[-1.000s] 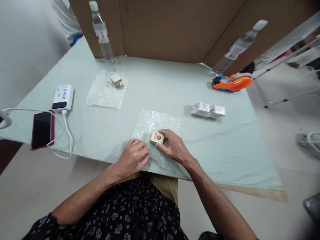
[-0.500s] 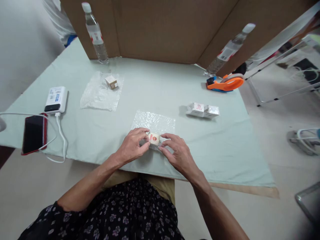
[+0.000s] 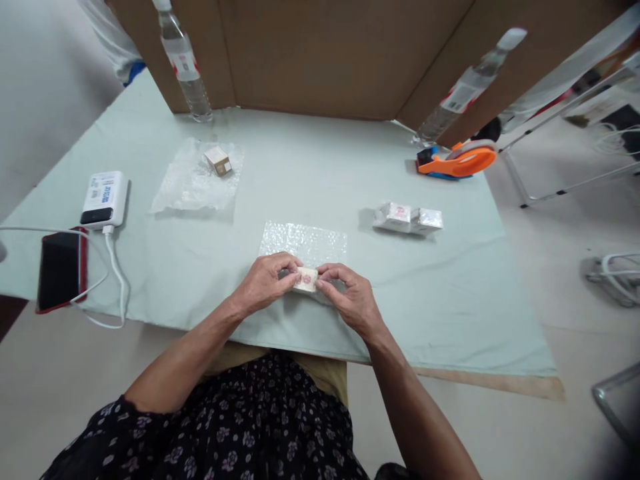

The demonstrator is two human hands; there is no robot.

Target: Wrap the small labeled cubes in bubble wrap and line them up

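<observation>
A small white box with red print (image 3: 306,279) sits at the near end of a sheet of bubble wrap (image 3: 304,241). A flap of the clear wrap appears to lie over its top, making the print look pale. My left hand (image 3: 267,281) pinches the box's left end between thumb and fingers. At the opposite end, my right hand (image 3: 351,299) grips it the same way, fingertips on the far edge and thumb in front. The fingers partly hide both ends of the box.
Two wrapped boxes (image 3: 407,219) lie to the right, below an orange tape dispenser (image 3: 457,162). At left are a small box (image 3: 218,161) on bubble wrap (image 3: 193,190), a power bank (image 3: 104,199) and a phone (image 3: 61,270). Water bottles (image 3: 186,70) (image 3: 463,93) stand by a cardboard screen (image 3: 310,60).
The wrap's near part has come up over the box, dulling its red print. Both hands have closed in on its ends. The view has shifted slightly.
</observation>
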